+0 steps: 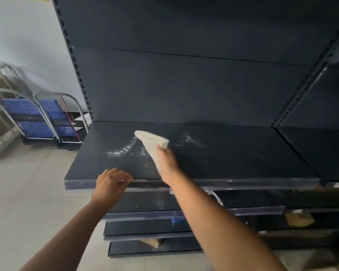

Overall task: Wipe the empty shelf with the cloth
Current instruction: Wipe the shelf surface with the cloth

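A dark grey empty shelf (233,157) fills the middle of the view, with white dust streaks near its centre-left. My right hand (167,163) is over the shelf, shut on a folded beige cloth (152,142) whose far end lies on the dusty patch. My left hand (112,182) rests on the shelf's front edge, fingers curled over the clear price strip (243,183), holding nothing loose.
Lower dark shelves (145,227) stack below, with small cardboard pieces (298,218) on them. A neighbouring shelf unit (321,149) joins at the right. Folded metal trolleys with blue plastic decks (39,118) stand on the pale tiled floor (27,202) at the left.
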{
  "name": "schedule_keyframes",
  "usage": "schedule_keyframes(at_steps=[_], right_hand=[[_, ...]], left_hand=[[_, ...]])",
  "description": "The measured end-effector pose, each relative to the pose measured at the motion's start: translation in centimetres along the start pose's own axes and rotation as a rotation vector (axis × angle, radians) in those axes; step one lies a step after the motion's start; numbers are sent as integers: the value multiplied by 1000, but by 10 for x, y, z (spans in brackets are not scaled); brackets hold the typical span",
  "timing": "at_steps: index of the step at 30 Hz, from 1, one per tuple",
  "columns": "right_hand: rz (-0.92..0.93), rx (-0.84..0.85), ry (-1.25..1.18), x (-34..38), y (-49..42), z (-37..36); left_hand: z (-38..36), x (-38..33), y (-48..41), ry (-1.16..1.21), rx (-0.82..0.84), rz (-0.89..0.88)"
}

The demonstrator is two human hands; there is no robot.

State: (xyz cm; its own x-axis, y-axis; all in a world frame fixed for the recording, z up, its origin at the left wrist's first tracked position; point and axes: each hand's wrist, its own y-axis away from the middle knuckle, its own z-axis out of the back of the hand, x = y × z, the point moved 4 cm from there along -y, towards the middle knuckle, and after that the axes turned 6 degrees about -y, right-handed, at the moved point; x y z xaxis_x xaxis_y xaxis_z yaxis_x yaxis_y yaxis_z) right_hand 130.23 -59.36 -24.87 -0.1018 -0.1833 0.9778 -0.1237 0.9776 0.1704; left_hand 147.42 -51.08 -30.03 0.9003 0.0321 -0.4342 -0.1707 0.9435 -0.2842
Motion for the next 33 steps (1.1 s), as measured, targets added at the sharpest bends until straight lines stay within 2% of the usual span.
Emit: schedule_keyframes(at_steps=[2, 4, 7, 9, 10, 12, 14, 16, 18, 21, 22, 24, 26, 28, 30, 33], right_hand=[[-59, -192, -259, 14, -2, 39], [-77, -288, -463, 34, -2, 86], [88, -433, -475, 75, -3, 165], [234, -556, -233, 92, -14, 209], [256, -602, 12, 90, -24, 226], [154, -607, 503, 62, -54, 246], [26, -492, 891, 23, -82, 241], [51, -362, 1192, -6, -99, 207], [165, -209, 1234, -15, -102, 137], [161, 88, 1051, -13, -89, 21], [108, 203, 876, -10, -84, -9], [-27, 349, 337, -3, -76, -45], [-164, 279, -103, 4, -79, -41], [-266, 163, -338, 7, -85, -2], [-246, 56, -466, 19, -91, 59], [-77, -227, -436, 52, -85, 181]], left_hand=[[3, 3, -2, 36, 15, -8], [4, 7, 1, 17, -15, -13], [4, 14, 8, -11, -26, -7], [3, 14, 9, -12, -25, 7], [3, 13, 9, -22, -29, 5], [2, 13, 7, -26, -35, 2], [2, 14, 5, -9, -28, 1], [2, 16, 1, 2, -18, -16], [1, 17, -1, 1, -7, -35], [-1, 18, -3, -14, -11, -28], [-2, 18, -3, -15, -13, -17], [-1, 17, -4, -13, -16, 3], [2, 14, -5, -10, -14, 18], [3, 12, -5, -8, -8, 25], [3, 11, -4, -15, 0, 28], [1, 13, -3, -15, -1, 19]])
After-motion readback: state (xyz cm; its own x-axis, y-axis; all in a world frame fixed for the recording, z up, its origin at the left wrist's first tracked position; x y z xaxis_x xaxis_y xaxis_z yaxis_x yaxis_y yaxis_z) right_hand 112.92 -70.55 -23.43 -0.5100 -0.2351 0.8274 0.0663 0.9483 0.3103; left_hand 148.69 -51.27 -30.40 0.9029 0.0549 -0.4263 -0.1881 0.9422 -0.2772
